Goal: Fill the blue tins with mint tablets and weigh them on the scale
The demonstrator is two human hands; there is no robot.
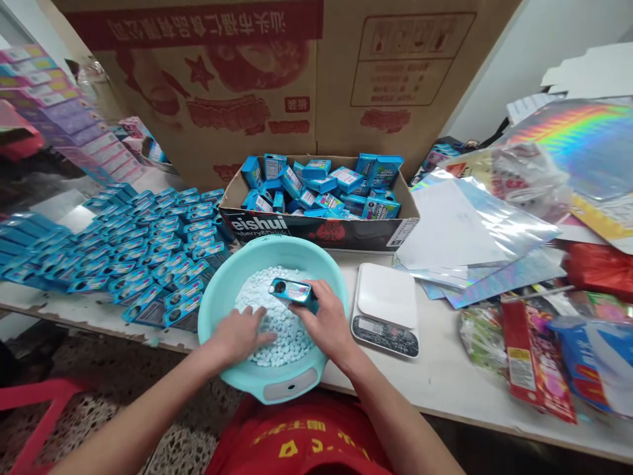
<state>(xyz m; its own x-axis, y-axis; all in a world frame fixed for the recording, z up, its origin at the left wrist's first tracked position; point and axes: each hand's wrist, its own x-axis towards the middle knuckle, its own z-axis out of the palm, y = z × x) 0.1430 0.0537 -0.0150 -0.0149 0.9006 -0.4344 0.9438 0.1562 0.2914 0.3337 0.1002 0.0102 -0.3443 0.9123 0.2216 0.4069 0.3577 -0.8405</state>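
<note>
A turquoise basin (pixel 217 280) holds a heap of small pale-blue candies (pixel 284 340). My right hand (pixel 329 323) grips a small blue candy box (pixel 299 291) above the heap. A dark round opening shows on the box's upper face, with a white candy at its edge. Down at the left part of the heap, my left hand (pixel 240 333) touches the candies, its thumb apart from its bent fingers. The fingertips are partly out of sight among the candies, and I see nothing held in them.
Behind the basin, an open carton (pixel 321 232) holds loose blue boxes. Rows of upright blue boxes (pixel 148 257) fill the left side. A white kitchen scale (pixel 387 297) stands to the right, near shiny sheets (pixel 450 231) and candy packets (pixel 537 356). A big cardboard box (pixel 341 66) blocks the back.
</note>
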